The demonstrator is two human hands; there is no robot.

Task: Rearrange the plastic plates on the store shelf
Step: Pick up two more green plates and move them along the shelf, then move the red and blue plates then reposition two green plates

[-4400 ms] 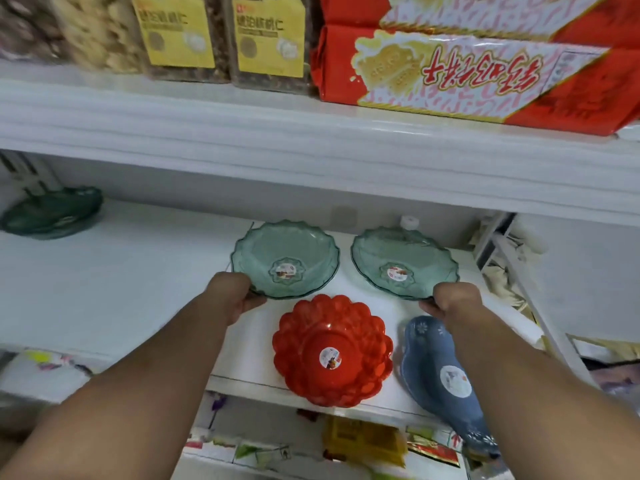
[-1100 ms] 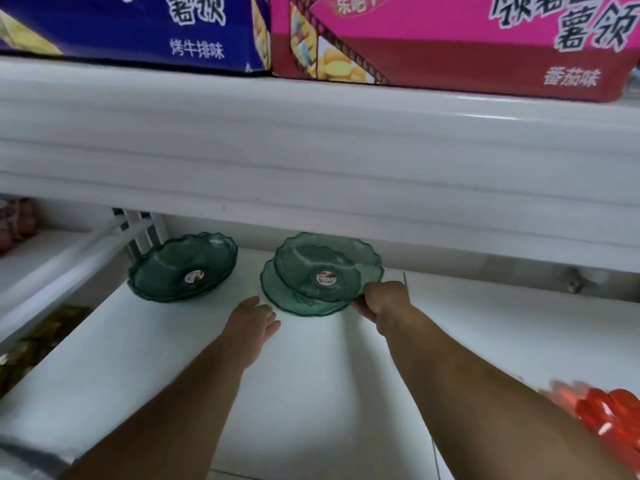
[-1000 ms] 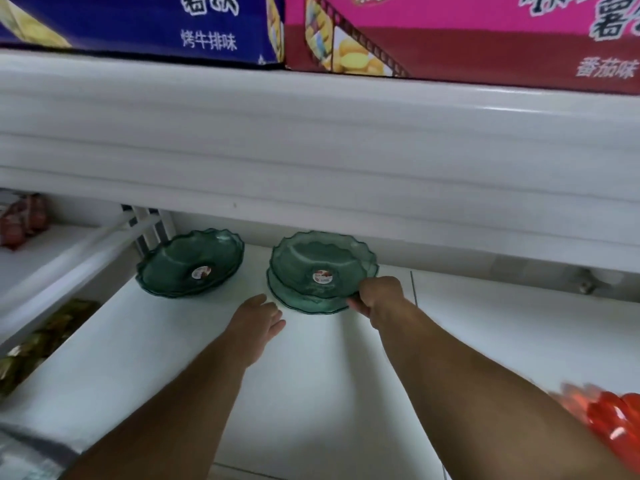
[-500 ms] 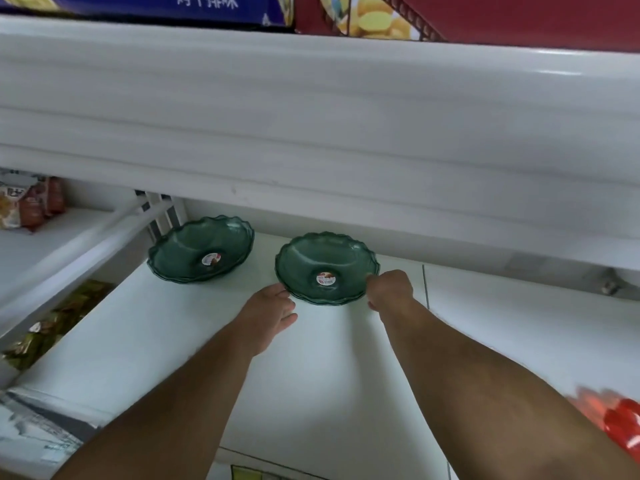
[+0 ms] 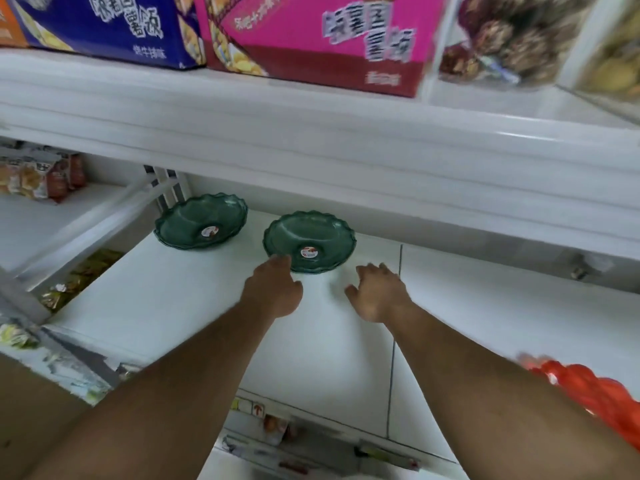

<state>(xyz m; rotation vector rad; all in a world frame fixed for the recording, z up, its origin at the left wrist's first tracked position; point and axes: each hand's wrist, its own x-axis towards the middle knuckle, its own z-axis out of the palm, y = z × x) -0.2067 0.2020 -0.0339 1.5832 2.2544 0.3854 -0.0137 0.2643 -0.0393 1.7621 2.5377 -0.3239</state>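
Two dark green scalloped plastic plates rest on the white shelf [image 5: 180, 306]. The left green plate [image 5: 201, 221] sits near the shelf's back left corner. The right green plate [image 5: 310, 240], which looks like a nested stack, lies beside it. My left hand [image 5: 275, 289] touches the front left rim of the right green plate, fingers loose. My right hand [image 5: 375, 292] hovers just off that plate's front right edge, fingers spread and holding nothing. A red plate [image 5: 595, 393] shows at the lower right edge, partly hidden by my right forearm.
An upper shelf [image 5: 311, 140] overhangs the plates, carrying a blue snack box [image 5: 104, 26], a pink snack box [image 5: 322, 39] and clear tubs of snacks [image 5: 512, 36]. Packets [image 5: 38, 174] lie on a side shelf at the left. More packets show below.
The two lighter green plates were carried left and nested into one stack beside the left plate. Since half a second ago my right hand let go of the rim and drew back.
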